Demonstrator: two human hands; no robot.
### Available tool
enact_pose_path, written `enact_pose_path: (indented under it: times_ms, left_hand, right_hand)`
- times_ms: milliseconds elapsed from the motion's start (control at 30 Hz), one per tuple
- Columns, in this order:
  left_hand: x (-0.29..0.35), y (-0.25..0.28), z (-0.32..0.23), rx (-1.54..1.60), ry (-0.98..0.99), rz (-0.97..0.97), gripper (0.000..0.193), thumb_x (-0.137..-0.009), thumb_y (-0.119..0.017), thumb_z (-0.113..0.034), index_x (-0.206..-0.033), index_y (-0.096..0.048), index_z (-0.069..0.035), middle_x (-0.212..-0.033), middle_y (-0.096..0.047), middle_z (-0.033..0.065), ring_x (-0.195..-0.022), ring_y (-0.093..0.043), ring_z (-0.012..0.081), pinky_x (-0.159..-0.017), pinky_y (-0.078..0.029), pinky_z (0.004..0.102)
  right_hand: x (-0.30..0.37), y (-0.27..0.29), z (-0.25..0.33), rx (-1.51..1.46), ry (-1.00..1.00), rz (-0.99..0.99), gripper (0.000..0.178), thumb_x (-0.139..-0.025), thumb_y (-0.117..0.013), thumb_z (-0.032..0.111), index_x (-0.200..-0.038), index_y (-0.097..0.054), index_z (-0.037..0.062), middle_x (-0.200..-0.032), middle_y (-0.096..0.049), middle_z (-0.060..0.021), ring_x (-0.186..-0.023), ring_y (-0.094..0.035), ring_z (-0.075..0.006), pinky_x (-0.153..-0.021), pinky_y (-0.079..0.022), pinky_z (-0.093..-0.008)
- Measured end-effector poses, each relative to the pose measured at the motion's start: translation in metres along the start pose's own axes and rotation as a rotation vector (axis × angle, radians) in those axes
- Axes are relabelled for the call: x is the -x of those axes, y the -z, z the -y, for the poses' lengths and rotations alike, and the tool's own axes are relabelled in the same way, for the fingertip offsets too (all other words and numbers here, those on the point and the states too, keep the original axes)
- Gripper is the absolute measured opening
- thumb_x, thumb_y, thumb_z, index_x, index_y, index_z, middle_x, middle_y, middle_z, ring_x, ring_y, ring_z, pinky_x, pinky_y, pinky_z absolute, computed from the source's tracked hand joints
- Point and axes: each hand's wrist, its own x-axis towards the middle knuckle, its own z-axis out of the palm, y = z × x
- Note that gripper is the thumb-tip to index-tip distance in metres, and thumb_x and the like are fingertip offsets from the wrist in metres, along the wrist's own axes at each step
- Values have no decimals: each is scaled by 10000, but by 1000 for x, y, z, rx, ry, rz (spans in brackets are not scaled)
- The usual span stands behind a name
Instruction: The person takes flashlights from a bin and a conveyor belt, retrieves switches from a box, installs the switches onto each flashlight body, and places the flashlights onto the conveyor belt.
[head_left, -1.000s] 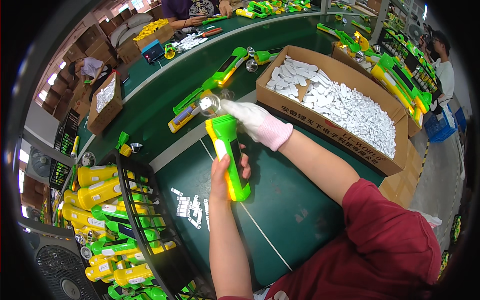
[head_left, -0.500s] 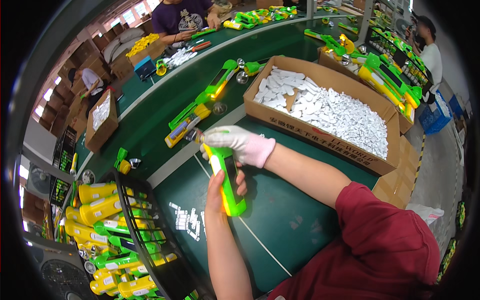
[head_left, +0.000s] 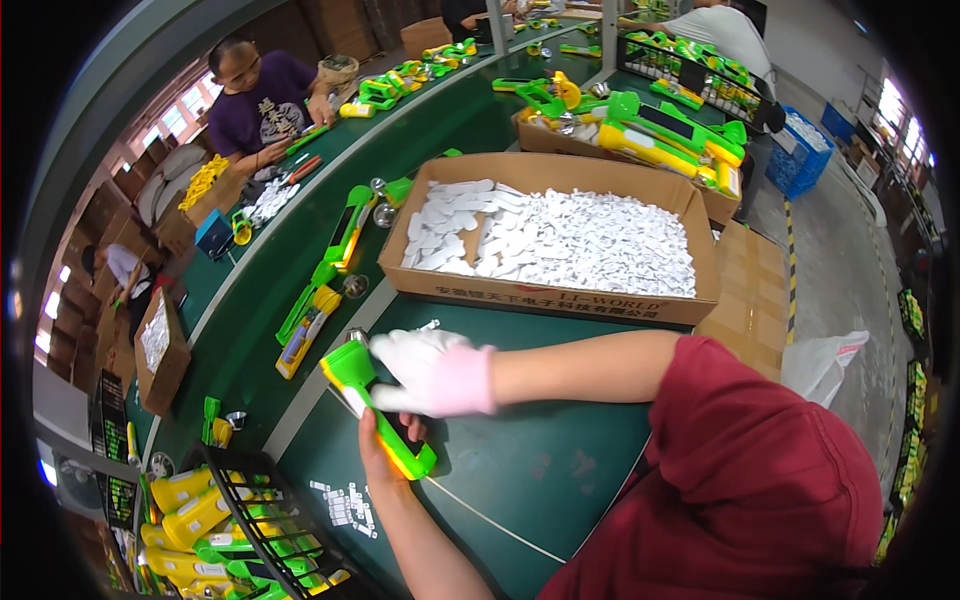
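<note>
My left hand (head_left: pixel 383 447) is bare and closed around the lower body of a green and yellow flashlight (head_left: pixel 348 368). The flashlight is tilted, its wide head pointing up and left, and a dark panel runs along its side. A shiny silver reflector (head_left: pixel 357 336) shows at the edge of the head. My right hand (head_left: pixel 420 368), in a white glove with a pink cuff, is bent against the flashlight's head; its fingertips are partly hidden and slightly blurred. Small white strips (head_left: pixel 345 505) lie on the green table, left of my left forearm.
A cardboard box (head_left: pixel 560 305) of white plastic parts stands beyond my hands. Flashlight parts (head_left: pixel 310 325) lie on the green belt at left. A black basket (head_left: pixel 262 520) of flashlights sits at lower left. Across the belt, a person in purple (head_left: pixel 265 110) handles parts.
My view has turned, so the box and belt sit further left in the picture. The flashlight's head has tipped further left, and my right hand has shifted along the head's right side.
</note>
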Motion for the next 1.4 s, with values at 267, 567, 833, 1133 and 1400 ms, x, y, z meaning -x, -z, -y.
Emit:
enact_pose_path:
  times_ms: [267, 567, 833, 1133, 1400]
  left_hand:
    - [-7, -19, -7, 26, 13, 10, 631, -880, -287, -605, -1165, -408, -55, -660, -443, 45, -516, -428, 136, -492, -354, 250]
    - [-8, -17, -9, 45, -53, -123, 613, -881, -269, -608, -1089, -446, -60, -651, -456, 53, -516, -440, 156, -508, -366, 271]
    - [-9, -16, -6, 41, -64, -108, 605, -874, -284, -617, -1071, -442, -68, -687, -464, 66, -543, -457, 166, -529, -392, 277]
    - [-9, -5, -3, 145, -33, -38, 556, -870, -339, -600, -1053, -466, -91, -801, -479, 70, -621, -485, 191, -586, -429, 314]
    - [-7, -5, 4, -66, -180, -183, 388, -849, -568, -147, -1184, -396, -51, -1076, -541, 96, -954, -571, 214, -820, -486, 350]
  right_hand:
    - [61, 153, -128, 575, -445, 98, 214, -705, -565, 185, -871, -623, 62, -806, -638, -126, -764, -620, -298, -694, -488, -383]
    - [61, 161, -206, 727, -546, 260, 257, -628, -663, 141, -877, -655, 75, -858, -645, -150, -821, -630, -294, -687, -501, -392]
    - [71, 172, -196, 411, -420, -47, 201, -642, -626, 138, -830, -653, 72, -813, -653, -107, -742, -631, -243, -673, -507, -369]
    - [79, 85, -33, -141, 57, -389, 68, -708, -596, 87, -718, -552, 36, -628, -580, -120, -585, -600, -247, -558, -475, -322]
    - [2, -32, -9, -23, 329, -441, 97, -711, -605, 74, -738, -513, 62, -671, -526, -97, -631, -557, -291, -560, -447, -355]
